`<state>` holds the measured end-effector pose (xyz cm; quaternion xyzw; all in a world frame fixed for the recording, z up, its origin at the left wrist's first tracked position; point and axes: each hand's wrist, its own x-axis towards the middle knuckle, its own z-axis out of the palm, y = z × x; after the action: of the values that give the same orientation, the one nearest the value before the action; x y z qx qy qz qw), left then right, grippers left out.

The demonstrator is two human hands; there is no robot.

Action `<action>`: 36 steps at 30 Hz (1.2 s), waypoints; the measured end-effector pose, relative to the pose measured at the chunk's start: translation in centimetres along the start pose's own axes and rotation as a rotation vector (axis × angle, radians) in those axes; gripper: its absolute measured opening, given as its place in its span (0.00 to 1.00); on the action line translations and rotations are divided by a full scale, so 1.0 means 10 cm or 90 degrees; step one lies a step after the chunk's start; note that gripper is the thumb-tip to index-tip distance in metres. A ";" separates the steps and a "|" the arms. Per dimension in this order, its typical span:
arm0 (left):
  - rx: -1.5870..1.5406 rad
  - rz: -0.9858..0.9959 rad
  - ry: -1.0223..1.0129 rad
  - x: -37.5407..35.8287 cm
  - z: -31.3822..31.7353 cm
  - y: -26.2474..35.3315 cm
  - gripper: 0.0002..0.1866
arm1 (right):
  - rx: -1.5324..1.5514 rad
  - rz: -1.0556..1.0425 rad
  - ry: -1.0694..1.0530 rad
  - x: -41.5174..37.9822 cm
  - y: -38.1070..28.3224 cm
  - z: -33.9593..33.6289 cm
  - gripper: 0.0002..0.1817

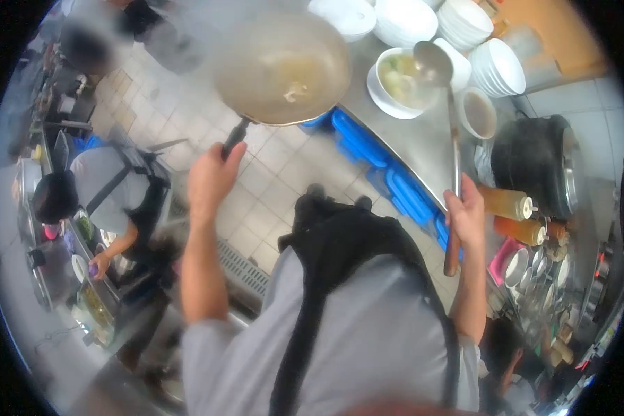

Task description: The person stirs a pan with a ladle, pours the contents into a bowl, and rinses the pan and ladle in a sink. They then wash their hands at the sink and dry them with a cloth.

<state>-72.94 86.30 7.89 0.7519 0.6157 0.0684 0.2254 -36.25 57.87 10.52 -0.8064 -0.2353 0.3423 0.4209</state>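
Note:
My left hand is wrapped round the black handle of a wok, held out over the floor beside the counter. A little pale liquid and a few bits of food lie in the wok, with steam about it. In my right hand is the long handle of a ladle. The ladle's bowl is above the right edge of a white bowl holding broth with pale and green pieces. That bowl stands on the steel counter.
Stacked white bowls line the counter's back. Nearby are a bowl of brown liquid, a black pot and squeeze bottles. Blue lidded containers sit below the counter edge. A co-worker stands at the left counter.

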 end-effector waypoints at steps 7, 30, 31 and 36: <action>0.026 -0.006 -0.009 0.00 -0.04 0.14 0.28 | 0.150 0.003 -0.078 -0.26 -0.29 0.01 0.27; -0.016 -0.009 0.009 -0.08 -0.07 0.19 0.29 | 0.066 0.027 -0.309 -0.11 -0.55 0.70 0.26; -0.015 -0.013 0.008 -0.08 -0.06 0.19 0.29 | 0.068 0.022 -0.310 -0.12 -0.58 0.69 0.26; 0.004 -0.003 0.019 -0.07 0.02 0.22 0.28 | 0.187 0.173 -0.463 -0.12 -0.76 0.71 0.23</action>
<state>-71.05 85.23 8.72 0.7503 0.6207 0.0770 0.2139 -43.02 64.84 14.42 -0.5882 -0.2082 0.6872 0.3721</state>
